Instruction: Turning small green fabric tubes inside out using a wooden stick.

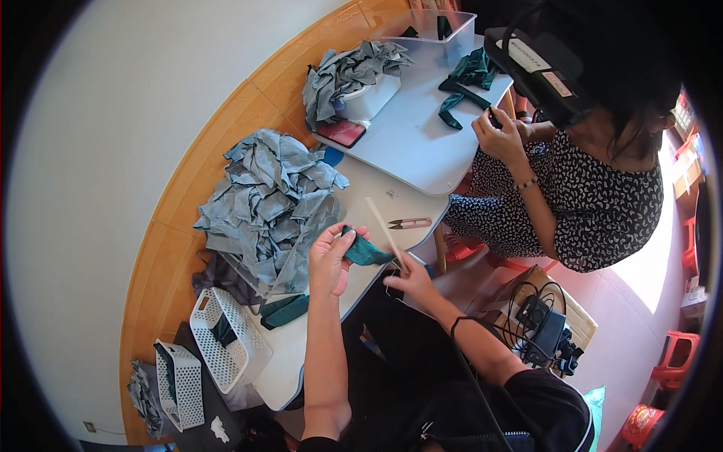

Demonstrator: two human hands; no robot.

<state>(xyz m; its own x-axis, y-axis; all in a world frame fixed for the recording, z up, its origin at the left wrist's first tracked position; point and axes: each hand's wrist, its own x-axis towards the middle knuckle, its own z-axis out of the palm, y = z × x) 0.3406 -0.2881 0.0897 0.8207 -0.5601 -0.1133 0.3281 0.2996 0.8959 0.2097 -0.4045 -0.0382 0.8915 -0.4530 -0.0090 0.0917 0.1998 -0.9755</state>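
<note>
My left hand [330, 260] pinches a small dark green velvety fabric piece [367, 251] above the near table edge. The piece stretches rightward, its narrow end close to my right hand [412, 279]. In that right hand is a thin, pale flat stick [382, 226], pointing up and away over the table. Whether its lower end touches the cloth, I cannot tell. Just beyond the stick lie thread snips [410, 223] with pinkish handles. A large heap of grey-green fabric pieces [271, 200] rises left of my left hand, and folded dark green strips [285, 311] lie below it.
White perforated baskets [220, 339] stand at the left. Farther back are a phone [343, 133], a white tub of grey-green cloth [373, 98] and a clear bin [444, 49]. A co-worker [595, 196] handles dark green cloth at right. A cardboard box [576, 309] with cables sits near my right arm.
</note>
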